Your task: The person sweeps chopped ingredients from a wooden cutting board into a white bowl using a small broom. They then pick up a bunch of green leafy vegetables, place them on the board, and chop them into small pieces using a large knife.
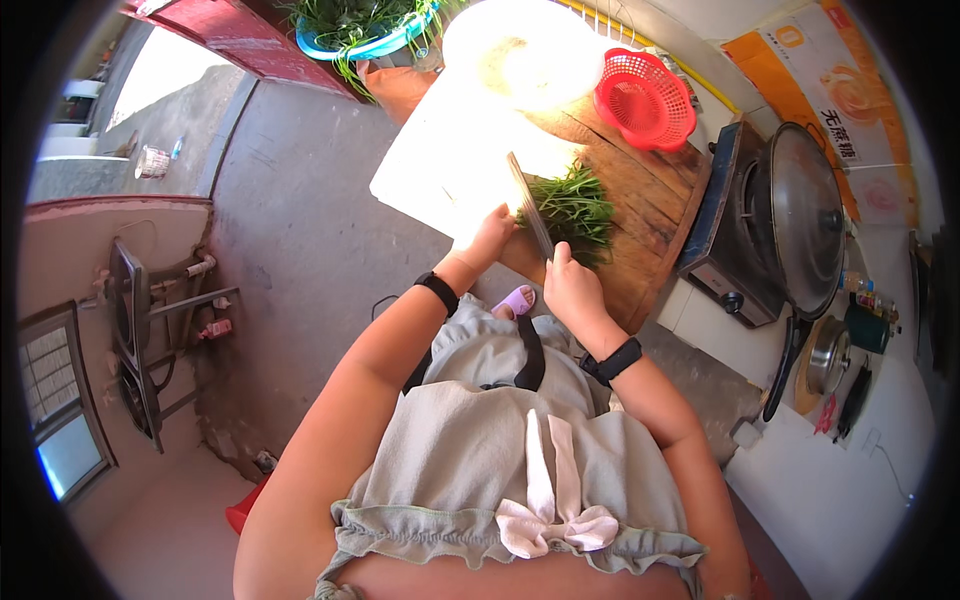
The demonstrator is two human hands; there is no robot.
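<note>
My right hand (571, 289) grips the handle of a kitchen knife (531, 206), its blade pointing away from me along the left edge of a pile of leafy greens (574, 210). Close to the blade, my left hand (491, 234) rests at the near left side of the greens; glare hides what its fingertips hold. Cut greens lie on a wooden board or tabletop (652, 195). Strong sunlight washes out the board's left part and the pale surface there.
A red plastic colander (646, 99) stands beyond the greens. To the right is a gas stove (731, 232) with a lidded pan (808, 221). A blue basin (367, 46) full of greens is at the far left. A lidded metal pot (829, 354) sits near right.
</note>
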